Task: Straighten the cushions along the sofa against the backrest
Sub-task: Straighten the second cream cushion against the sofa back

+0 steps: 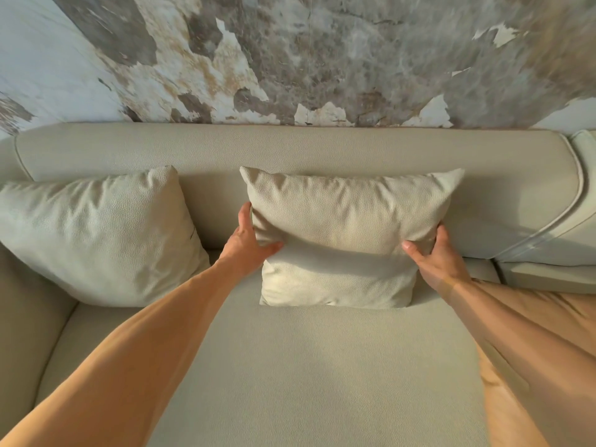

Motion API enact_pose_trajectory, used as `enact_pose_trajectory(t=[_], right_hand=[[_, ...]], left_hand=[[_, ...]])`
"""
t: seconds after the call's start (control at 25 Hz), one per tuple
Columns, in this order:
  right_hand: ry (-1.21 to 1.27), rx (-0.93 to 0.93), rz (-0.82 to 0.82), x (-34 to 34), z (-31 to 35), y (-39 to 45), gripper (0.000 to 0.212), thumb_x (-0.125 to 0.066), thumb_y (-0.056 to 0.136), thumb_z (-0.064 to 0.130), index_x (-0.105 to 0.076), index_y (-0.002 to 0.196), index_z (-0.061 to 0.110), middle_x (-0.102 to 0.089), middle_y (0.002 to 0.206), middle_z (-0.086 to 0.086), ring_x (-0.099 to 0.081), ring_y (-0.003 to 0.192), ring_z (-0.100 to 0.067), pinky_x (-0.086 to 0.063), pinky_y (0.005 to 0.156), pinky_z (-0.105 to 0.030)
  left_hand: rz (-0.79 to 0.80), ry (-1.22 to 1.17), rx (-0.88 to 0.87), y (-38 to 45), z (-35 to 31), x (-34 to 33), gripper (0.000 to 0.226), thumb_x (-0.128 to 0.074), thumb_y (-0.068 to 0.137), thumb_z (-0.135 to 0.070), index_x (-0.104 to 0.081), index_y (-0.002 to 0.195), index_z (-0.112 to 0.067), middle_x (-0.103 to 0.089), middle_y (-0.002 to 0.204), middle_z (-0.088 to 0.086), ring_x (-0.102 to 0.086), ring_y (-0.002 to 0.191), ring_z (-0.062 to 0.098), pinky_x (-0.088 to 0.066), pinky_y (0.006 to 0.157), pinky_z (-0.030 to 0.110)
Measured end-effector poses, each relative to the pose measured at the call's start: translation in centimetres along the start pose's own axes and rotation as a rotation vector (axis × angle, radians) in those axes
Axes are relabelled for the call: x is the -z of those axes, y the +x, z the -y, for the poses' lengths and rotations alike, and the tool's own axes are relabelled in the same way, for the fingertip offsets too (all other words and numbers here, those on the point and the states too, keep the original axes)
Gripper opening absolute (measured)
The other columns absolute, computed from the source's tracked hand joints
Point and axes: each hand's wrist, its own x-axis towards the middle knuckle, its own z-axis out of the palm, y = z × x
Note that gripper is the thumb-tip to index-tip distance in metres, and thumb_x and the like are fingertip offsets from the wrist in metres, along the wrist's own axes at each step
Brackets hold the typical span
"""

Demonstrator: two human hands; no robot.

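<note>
Two beige cushions stand on a pale sofa [316, 366] that fills the lower part of the view, with a mottled grey and cream wall [322, 59] rising behind it. The sofa's long backrest [290, 150] runs across the frame under the wall, and a piped seam marks where the next section begins at the far right.

Largest of the loose pieces is the left cushion [100, 237], leaning against the backrest near the sofa's corner, tilted a little with its top corner toward the middle. Well apart from it, the middle cushion [348, 233] stands upright on the seat, its top edge touching the backrest and its lower edge resting on the seat.

Both arms reach in from below in tan sleeves. The left hand [248, 243] closes its grip on the middle cushion's left edge, thumb on the front face and fingers tucked behind. The right hand [435, 256] pinches the right edge in the same way, thumb in front, fingers wrapped round the side.
</note>
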Motion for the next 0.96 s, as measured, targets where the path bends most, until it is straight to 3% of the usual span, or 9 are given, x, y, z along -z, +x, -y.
enact_pose_trajectory(t=[0.12,0.2,0.36,0.52,0.68,0.8,0.96], right_hand=[[-0.079,0.049,0.008,0.1,0.2,-1.7,0.088,-0.063,0.086,0.048,-0.014,0.154,0.019,-0.041,0.15,-0.014,-0.042,0.135,-0.031,-0.036,0.107,-0.044],[-0.115,0.094,0.045,0.5,0.5,-3.6,0.09,-0.064,0.087,0.045,-0.011,0.155,0.02,-0.036,0.152,-0.014,-0.037,0.138,-0.03,-0.033,0.109,-0.043],[-0.306,0.192,0.145,2.8,2.8,-8.1,0.089,-0.058,0.086,0.055,-0.006,0.155,0.029,-0.029,0.155,-0.014,-0.031,0.14,-0.032,-0.034,0.107,-0.046],[-0.431,0.16,0.081,5.7,4.9,-14.5,0.082,-0.047,0.086,0.067,-0.006,0.152,0.042,-0.017,0.163,-0.003,-0.021,0.146,-0.03,-0.031,0.107,-0.045],[-0.58,0.17,0.081,9.3,5.9,-22.6,0.088,-0.023,0.076,0.082,-0.002,0.152,0.044,-0.014,0.163,-0.001,-0.013,0.149,-0.03,-0.03,0.109,-0.047],[-0.621,0.174,0.049,13.5,7.0,-25.9,0.085,-0.024,0.078,0.081,-0.002,0.152,0.044,-0.011,0.164,0.0,-0.01,0.149,-0.028,-0.027,0.112,-0.049],[-0.634,0.166,-0.033,19.1,5.9,-27.8,0.078,-0.039,0.086,0.071,-0.006,0.152,0.044,-0.011,0.164,0.001,-0.014,0.148,-0.026,-0.028,0.112,-0.048]], left_hand=[[0.003,0.015,-0.052,-1.8,0.4,0.6,0.107,-0.072,0.083,-0.038,0.011,0.15,-0.04,-0.048,0.141,0.016,-0.06,0.109,0.033,-0.048,0.076,0.034],[0.007,0.011,-0.061,-3.7,0.4,1.2,0.107,-0.072,0.083,-0.038,0.011,0.149,-0.044,-0.038,0.15,0.009,-0.061,0.109,0.034,-0.049,0.066,0.032],[0.007,0.054,-0.101,-8.1,0.2,3.7,0.105,-0.071,0.083,-0.042,0.007,0.152,-0.041,-0.022,0.16,-0.001,-0.041,0.137,0.022,-0.044,0.094,0.037],[-0.082,0.136,-0.18,-13.1,-0.9,7.0,0.094,-0.065,0.084,-0.053,-0.003,0.152,-0.039,-0.022,0.158,-0.005,-0.038,0.138,0.02,-0.048,0.097,0.042],[-0.133,0.258,-0.299,-20.1,-3.2,9.3,0.093,-0.058,0.082,-0.064,-0.002,0.153,-0.04,-0.013,0.162,-0.005,-0.016,0.148,0.018,-0.027,0.115,0.044],[-0.171,0.369,-0.387,-23.9,-4.6,11.1,0.095,-0.051,0.08,-0.072,-0.001,0.153,-0.038,-0.015,0.162,-0.003,-0.013,0.15,0.02,-0.019,0.119,0.044],[-0.208,0.351,-0.418,-26.9,-7.4,11.2,0.094,-0.047,0.078,-0.076,-0.01,0.154,-0.035,-0.021,0.161,-0.002,-0.016,0.149,0.02,-0.019,0.119,0.047]])
